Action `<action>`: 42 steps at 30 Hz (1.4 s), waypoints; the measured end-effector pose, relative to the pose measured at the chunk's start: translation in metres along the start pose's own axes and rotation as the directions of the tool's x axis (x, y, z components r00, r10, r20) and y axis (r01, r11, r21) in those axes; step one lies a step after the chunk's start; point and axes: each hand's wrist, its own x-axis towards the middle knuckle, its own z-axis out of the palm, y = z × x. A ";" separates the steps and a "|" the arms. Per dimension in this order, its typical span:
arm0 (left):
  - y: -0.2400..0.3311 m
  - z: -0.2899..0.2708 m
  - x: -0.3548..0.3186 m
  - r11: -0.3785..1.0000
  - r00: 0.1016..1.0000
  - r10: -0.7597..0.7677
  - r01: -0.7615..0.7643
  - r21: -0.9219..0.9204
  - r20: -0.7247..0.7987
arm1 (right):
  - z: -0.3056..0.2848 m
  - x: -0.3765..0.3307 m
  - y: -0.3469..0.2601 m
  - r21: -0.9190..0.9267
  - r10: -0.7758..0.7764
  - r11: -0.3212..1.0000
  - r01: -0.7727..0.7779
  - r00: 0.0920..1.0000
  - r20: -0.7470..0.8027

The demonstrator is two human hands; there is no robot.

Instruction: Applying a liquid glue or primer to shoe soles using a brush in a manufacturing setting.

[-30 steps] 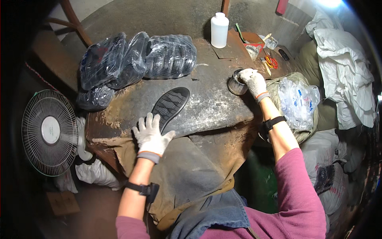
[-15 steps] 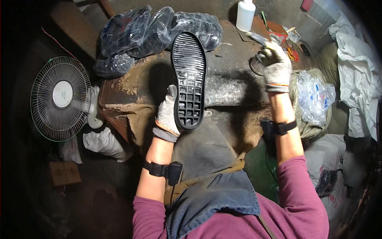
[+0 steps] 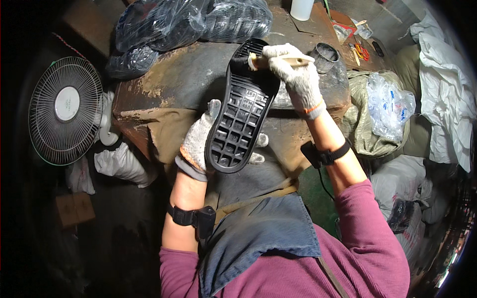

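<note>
A black rubber shoe sole (image 3: pixel 232 124) is tilted up over my lap, its gridded heel toward me and its ribbed toe end away. My left hand (image 3: pixel 196 141), in a whitish knit glove, grips it from the left and beneath, with fingertips showing past its right edge. In my right hand (image 3: pixel 298 82), gloved alike, is a brush with a wooden handle (image 3: pixel 299 61). The brush head lies over the ribbed toe part, its bristles hard to make out. An open, stained tin (image 3: pixel 325 58) stands on the worn table (image 3: pixel 194 62) beyond my right hand.
Plastic-wrapped black bundles (image 3: pixel 164 25) line the table's far left. A white bottle (image 3: pixel 301 9), orange-handled scissors (image 3: pixel 361 51) and another brush (image 3: pixel 360 23) sit at the far right. A fan (image 3: pixel 67 104) stands left; a sack with clear plastic (image 3: pixel 390 107) is at right.
My right hand has come left and nearer from beside the tin, bringing the brush onto the sole's toe end. The sole has tilted, its toe leaning right.
</note>
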 end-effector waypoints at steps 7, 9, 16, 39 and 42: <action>-0.014 -0.009 0.022 0.523 0.904 0.420 -0.315 0.792 0.082 | 0.007 -0.054 -0.036 -0.247 -0.221 0.927 0.283 0.943 0.250; -0.012 -0.007 0.025 -0.608 0.806 0.436 -0.065 0.792 0.401 | 0.009 -0.062 -0.050 -0.247 -0.241 0.907 0.342 0.901 0.361; 0.005 -0.004 0.030 -0.112 0.737 0.662 -0.082 0.990 0.136 | -0.010 -0.087 -0.058 -0.187 -0.069 0.969 0.161 0.905 0.419; -0.030 0.014 0.002 0.997 0.988 0.007 -0.018 -0.069 -0.156 | -0.045 0.033 -0.008 -0.668 -0.567 0.348 0.657 0.715 0.408; -0.031 0.024 0.007 0.990 0.981 0.070 -0.046 0.134 -0.182 | -0.035 0.041 -0.004 -0.621 -0.575 0.362 0.695 0.691 0.438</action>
